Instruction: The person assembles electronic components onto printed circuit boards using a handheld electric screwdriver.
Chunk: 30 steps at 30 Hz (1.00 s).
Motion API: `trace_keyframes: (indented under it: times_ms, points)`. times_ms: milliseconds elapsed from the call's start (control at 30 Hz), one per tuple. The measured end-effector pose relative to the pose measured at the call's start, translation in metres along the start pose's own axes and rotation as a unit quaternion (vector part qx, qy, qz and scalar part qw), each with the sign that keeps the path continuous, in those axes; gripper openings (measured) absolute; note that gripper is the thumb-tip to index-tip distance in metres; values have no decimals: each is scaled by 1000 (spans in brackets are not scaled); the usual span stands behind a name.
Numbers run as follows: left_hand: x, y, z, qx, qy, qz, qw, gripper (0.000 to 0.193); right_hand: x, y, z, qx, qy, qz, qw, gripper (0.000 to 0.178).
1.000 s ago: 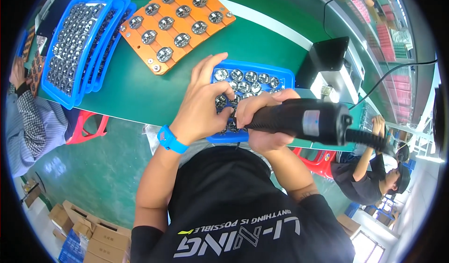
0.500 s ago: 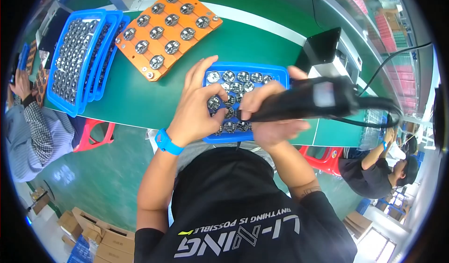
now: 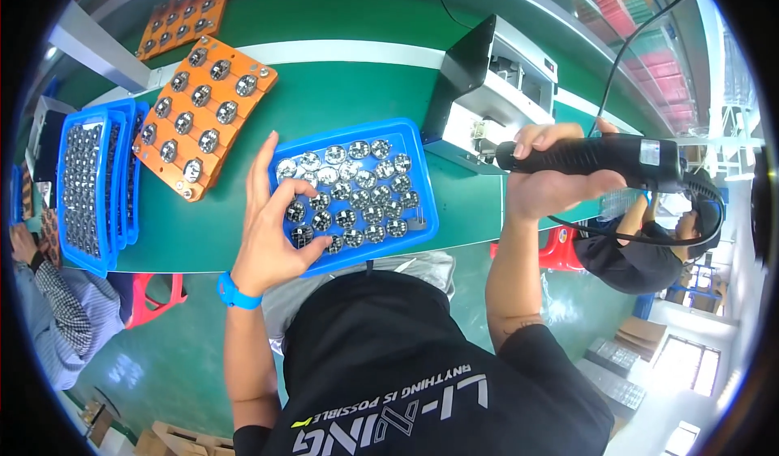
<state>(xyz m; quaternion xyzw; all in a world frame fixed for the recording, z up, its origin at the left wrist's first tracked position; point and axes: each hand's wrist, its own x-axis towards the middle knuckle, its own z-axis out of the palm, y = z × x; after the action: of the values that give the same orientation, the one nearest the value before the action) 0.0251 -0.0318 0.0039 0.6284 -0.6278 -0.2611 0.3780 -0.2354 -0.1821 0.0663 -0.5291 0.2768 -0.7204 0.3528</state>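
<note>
Head view, looking down: my left hand (image 3: 272, 237) rests on the near left corner of the blue tray (image 3: 422, 184), at about seven o'clock of its rim, thumb and fingers curled over the small round metal parts (image 3: 369, 192) that fill it; the fingertips touch one or two of the parts, but I cannot tell whether my grip has closed on any of them. A blue wristband (image 3: 235, 294) sits on that wrist. My right hand (image 3: 556, 184) is lifted off to three o'clock of the tray, well apart from it, its grip closed around a black electric screwdriver (image 3: 600, 156) held roughly level, with its black cord (image 3: 649, 237) looping down and back toward the right. The tray lies on the green worktop (image 3: 324, 91), close to its near edge. At eleven o'clock from the tray lies an orange fixture plate (image 3: 207, 111) carrying rows of the same round parts, and at nine o'clock stands a stack of blue trays (image 3: 93, 184) full of parts. At one o'clock from the tray, just beside its far right corner, stands a black and white machine box (image 3: 495, 91). Another person in a checked sleeve (image 3: 49, 310) sits at the far left.
</note>
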Motion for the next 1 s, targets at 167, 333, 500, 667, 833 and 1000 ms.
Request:
trace_keyframes:
  times_ms: [167,333,500,667,833,1000]
  points:
    - [0,1,1,-2,2,-9,1000,48,3,4,1,-29,5,-24,999,79]
    - [-1,0,1,-5,2,-13,1000,47,2,11,1,-79,1,-29,996,77]
    - [0,-3,1,-10,6,-10,1000,44,6,7,7,-102,-3,-23,995,73]
    - [-1,-5,0,-7,8,-12,1000,44,-3,15,-1,-24,-42,45,998,70]
    - [0,-5,1,-29,7,-1,1000,44,-29,-2,17,34,-53,57,996,79]
    - [-5,-3,-1,-8,10,-7,1000,42,-11,-12,21,-10,-24,-20,999,76]
